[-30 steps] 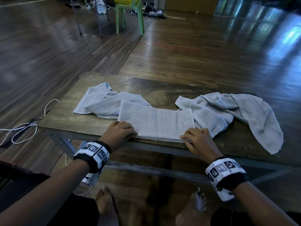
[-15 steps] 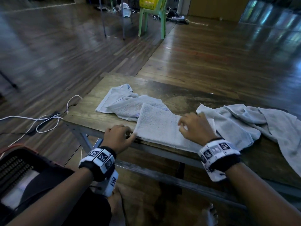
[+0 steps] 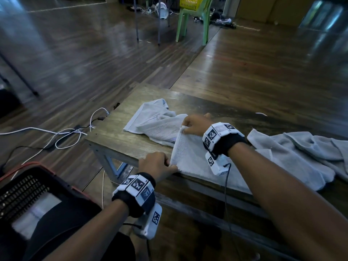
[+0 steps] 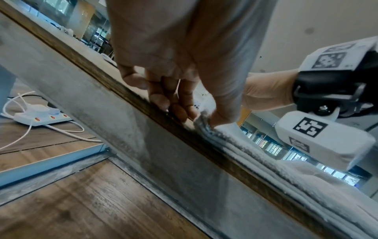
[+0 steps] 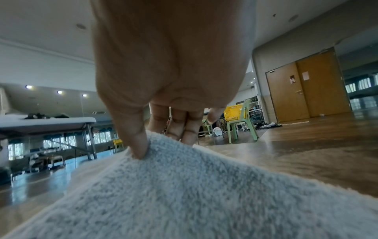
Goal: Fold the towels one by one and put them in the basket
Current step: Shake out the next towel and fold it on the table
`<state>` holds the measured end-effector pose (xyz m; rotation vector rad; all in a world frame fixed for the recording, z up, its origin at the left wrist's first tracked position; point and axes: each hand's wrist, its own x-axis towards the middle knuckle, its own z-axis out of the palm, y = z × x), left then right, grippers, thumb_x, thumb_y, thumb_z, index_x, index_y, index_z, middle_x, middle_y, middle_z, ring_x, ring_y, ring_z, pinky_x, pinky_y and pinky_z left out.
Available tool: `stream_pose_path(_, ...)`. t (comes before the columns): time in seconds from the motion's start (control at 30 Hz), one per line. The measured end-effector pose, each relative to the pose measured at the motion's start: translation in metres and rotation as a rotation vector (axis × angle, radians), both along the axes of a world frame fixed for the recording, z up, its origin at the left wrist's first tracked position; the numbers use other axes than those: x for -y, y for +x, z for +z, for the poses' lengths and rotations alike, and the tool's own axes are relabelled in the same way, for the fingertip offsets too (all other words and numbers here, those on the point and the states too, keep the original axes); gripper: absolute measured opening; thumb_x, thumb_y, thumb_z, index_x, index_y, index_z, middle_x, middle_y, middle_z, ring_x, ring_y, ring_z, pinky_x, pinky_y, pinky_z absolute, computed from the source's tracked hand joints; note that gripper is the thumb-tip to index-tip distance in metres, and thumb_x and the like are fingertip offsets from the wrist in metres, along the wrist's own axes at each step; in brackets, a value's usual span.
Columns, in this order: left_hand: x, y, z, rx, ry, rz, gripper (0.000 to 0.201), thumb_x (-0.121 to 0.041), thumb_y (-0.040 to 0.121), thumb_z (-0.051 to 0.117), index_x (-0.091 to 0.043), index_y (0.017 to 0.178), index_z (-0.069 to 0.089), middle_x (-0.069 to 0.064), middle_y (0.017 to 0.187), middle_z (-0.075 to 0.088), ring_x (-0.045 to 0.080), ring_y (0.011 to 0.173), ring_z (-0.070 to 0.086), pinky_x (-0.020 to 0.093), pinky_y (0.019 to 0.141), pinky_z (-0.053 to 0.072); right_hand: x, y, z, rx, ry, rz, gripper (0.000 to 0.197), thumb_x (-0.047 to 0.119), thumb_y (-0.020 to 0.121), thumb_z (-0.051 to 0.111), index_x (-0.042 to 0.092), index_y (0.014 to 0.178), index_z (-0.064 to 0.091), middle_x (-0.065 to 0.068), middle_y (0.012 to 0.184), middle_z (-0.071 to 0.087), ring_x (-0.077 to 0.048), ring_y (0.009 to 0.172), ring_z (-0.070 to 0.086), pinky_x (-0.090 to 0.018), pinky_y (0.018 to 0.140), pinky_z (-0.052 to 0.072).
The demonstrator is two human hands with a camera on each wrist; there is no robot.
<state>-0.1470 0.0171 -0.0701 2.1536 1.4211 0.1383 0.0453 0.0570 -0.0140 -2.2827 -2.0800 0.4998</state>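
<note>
A folded white towel (image 3: 190,159) lies along the near edge of the wooden table (image 3: 120,136). My left hand (image 3: 160,164) pinches its near left corner at the table edge; the left wrist view shows the thumb and fingers of that hand (image 4: 196,116) closed on the layered towel (image 4: 235,142). My right hand (image 3: 194,125) pinches the far left corner, thumb on top of the towel (image 5: 184,186) in the right wrist view. A black basket (image 3: 28,187) with a red rim sits on the floor at my lower left, with something white inside.
A crumpled towel (image 3: 156,121) lies left of the folded one and partly under it. Another grey towel (image 3: 297,147) sprawls to the right. White cables (image 3: 62,134) and a power strip (image 4: 40,118) lie on the floor left of the table. A green chair (image 3: 195,17) stands far back.
My right hand moved from the towel's right end across to its far left corner and took hold there. The left hand kept the near left corner. My view swung left, bringing the basket in.
</note>
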Motion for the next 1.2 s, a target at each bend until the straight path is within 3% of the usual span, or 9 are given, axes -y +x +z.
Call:
stream_pose_path(0.2,0.001,-0.006,0.021,0.278,0.016,0.016,0.023,-0.032,0.073,0.064,-0.023,0.071,0.043,-0.005,0.069,0.054,0.021,0.068,0.053,0.033,0.062,0.041,0.020,0.015,0.032,-0.332,0.198,-0.064,0.015,0.025,0.083,0.063,0.014,0.094,0.064,0.002,0.084,0.058,-0.013,0.080,0.053,-0.032,0.084,0.030)
stream_pose_path(0.3,0.001,-0.007,0.042,0.459,0.285,-0.030,0.024,-0.025,0.075,0.069,-0.024,0.077,0.044,-0.007,0.070,0.054,0.014,0.063,0.049,0.029,0.056,0.039,0.034,0.039,0.051,-0.507,0.310,-0.091,0.011,0.013,0.081,0.065,0.018,0.091,0.064,0.005,0.071,0.053,-0.011,0.067,0.048,-0.026,0.065,0.039)
stream_pose_path(0.4,0.012,0.005,0.061,0.593,0.551,-0.144,0.026,-0.016,0.073,0.072,-0.023,0.080,0.048,-0.007,0.077,0.055,0.014,0.069,0.049,0.033,0.061,0.043,0.055,0.065,0.062,-0.703,0.383,-0.140,0.014,0.005,0.080,0.064,0.018,0.084,0.062,-0.010,0.075,0.058,-0.017,0.069,0.052,-0.030,0.065,0.044)
stream_pose_path(0.47,0.024,0.020,0.064,0.673,0.593,-0.222,0.019,-0.015,0.073,0.067,-0.021,0.081,0.051,-0.006,0.079,0.057,0.015,0.071,0.050,0.037,0.064,0.044,0.073,0.081,0.061,-0.813,0.379,-0.183,0.017,-0.003,0.081,0.058,0.013,0.079,0.060,-0.014,0.072,0.059,-0.014,0.062,0.055,-0.024,0.061,0.045)
stream_pose_path(0.53,0.039,0.039,0.060,0.711,0.587,-0.299,0.013,-0.020,0.073,0.062,-0.019,0.082,0.054,-0.006,0.080,0.059,0.015,0.072,0.052,0.038,0.064,0.045,0.090,0.095,0.056,-0.859,0.366,-0.234,0.015,-0.002,0.080,0.051,0.008,0.074,0.060,-0.002,0.058,0.062,-0.007,0.052,0.055,-0.016,0.053,0.044)
stream_pose_path(0.7,0.071,0.085,0.028,0.525,0.595,-0.496,0.021,-0.028,0.068,0.058,-0.027,0.088,0.049,-0.007,0.081,0.062,0.019,0.078,0.054,0.034,0.070,0.037,0.120,0.125,0.027,-0.708,0.296,-0.401,0.017,0.007,0.089,0.052,0.009,0.076,0.062,-0.003,0.069,0.058,-0.010,0.060,0.052,-0.015,0.058,0.042)
stream_pose_path(0.93,0.090,0.108,-0.001,0.283,0.551,-0.662,0.024,-0.033,0.062,0.046,-0.024,0.082,0.054,-0.007,0.077,0.061,0.019,0.073,0.057,0.028,0.068,0.026,0.135,0.152,-0.013,-0.422,0.027,-0.333,0.005,0.008,0.082,0.061,0.009,0.079,0.065,0.006,0.076,0.061,-0.015,0.083,0.057,-0.036,0.085,0.047)
stream_pose_path(1.07,0.093,0.110,-0.004,0.198,0.512,-0.679,0.022,-0.027,0.057,0.057,-0.025,0.079,0.057,-0.010,0.075,0.062,0.018,0.072,0.058,0.028,0.069,0.024,0.137,0.159,-0.023,-0.251,0.003,-0.337,0.024,0.012,0.076,0.061,0.032,0.063,0.058,0.019,0.073,0.059,-0.013,0.088,0.059,-0.047,0.096,0.043)
stream_pose_path(1.2,0.096,0.110,-0.001,0.171,0.467,-0.745,0.019,-0.030,0.067,0.061,-0.026,0.085,0.061,-0.010,0.080,0.065,0.017,0.080,0.058,0.028,0.073,0.022,0.143,0.154,-0.028,-0.118,0.024,-0.348,0.024,0.014,0.077,0.062,0.032,0.062,0.054,0.017,0.072,0.060,-0.014,0.089,0.059,-0.048,0.098,0.038)
